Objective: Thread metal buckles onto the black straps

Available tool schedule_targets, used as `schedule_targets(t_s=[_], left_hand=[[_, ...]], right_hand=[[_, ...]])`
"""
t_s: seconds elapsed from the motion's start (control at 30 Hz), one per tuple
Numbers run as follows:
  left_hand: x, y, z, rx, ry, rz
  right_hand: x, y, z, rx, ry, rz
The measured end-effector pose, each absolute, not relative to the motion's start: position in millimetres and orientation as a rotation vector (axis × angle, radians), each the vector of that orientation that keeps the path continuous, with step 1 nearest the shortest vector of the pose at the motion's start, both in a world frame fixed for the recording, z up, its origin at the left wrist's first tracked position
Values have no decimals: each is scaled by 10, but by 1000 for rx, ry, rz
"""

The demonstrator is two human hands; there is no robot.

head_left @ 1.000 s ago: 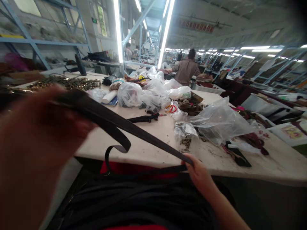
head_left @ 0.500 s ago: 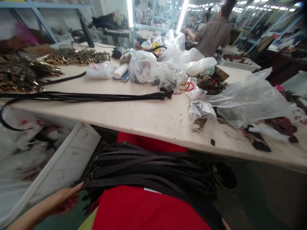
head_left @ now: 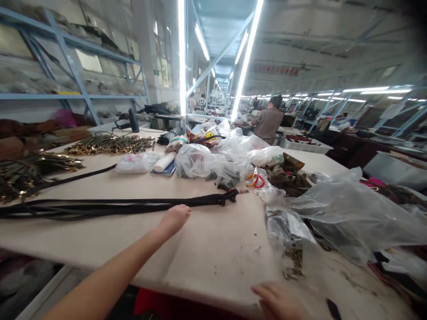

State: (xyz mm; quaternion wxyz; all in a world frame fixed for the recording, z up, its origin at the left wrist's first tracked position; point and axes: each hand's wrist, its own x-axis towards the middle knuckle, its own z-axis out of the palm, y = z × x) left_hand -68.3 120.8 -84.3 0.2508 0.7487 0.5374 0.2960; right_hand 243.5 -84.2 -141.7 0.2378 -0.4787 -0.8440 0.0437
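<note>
Black straps [head_left: 147,206] lie across the pale table [head_left: 213,249] in one long bundle, running from the left edge of my view to a gathered end near the middle. From my remote post I have the left hand [head_left: 175,218] at the bundle's near side, close to that gathered end. Its fingers are curled, the tips against or just beside the lowest strap; I cannot tell whether they grip it.

Right hand [head_left: 278,298]: low in view, at the table's near edge, well apart from the straps. It is blurred and partly cut off; fingers point left. I cannot tell its grip. A small black piece [head_left: 332,308] lies to its right.

Beyond the gathered end I note scissors [head_left: 255,179] with orange and red handles, beside a spread of clear plastic bags [head_left: 193,160]. Nearer, a small bag [head_left: 278,227] lies by brass-coloured bits [head_left: 294,260]. Far left, behind the straps: a heap of brass-tipped strips [head_left: 110,144]. Across the table, a co-worker in a brown top [head_left: 267,123] stands turned away.
</note>
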Motion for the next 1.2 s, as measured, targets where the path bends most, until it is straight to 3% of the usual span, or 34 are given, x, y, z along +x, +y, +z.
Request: schedule_targets(t_s=[0.13, 0.23, 0.33, 0.4, 0.47, 0.67, 0.93, 1.0, 1.13, 1.2], left_hand=[[314, 1749, -1130, 2349, 1355, 601], [547, 1839, -1211, 2479, 1316, 490], [426, 1596, -1245, 2543, 1229, 408], [268, 1291, -1267, 2560, 1147, 356], [114, 957, -1300, 2559, 1083, 278], [-112, 388, -1289, 2474, 1032, 51], [253, 429, -810, 1188, 756, 568], [324, 410, -728, 1003, 738, 702], [323, 280, -512, 1109, 865, 985], [297, 159, -361, 1177, 935, 1063]], right_hand=[[1669, -134, -1487, -1066, -2575, 160], [1545, 116, -1426, -1256, -2395, 512], [1694, 258, -1369, -1500, -1677, 1140], [1799, 355, -1365, -1405, -1030, 1511], [1849, 450, -1376, -1215, -553, 1666], [1777, 481, -1343, -1142, -339, 1623], [1623, 51, -1038, -1076, -993, 1575], [1645, -46, -978, -1161, -1246, 1405], [1612, -269, -878, -1413, -1452, 759], [1468, -384, -807, -1337, -1497, 844]])
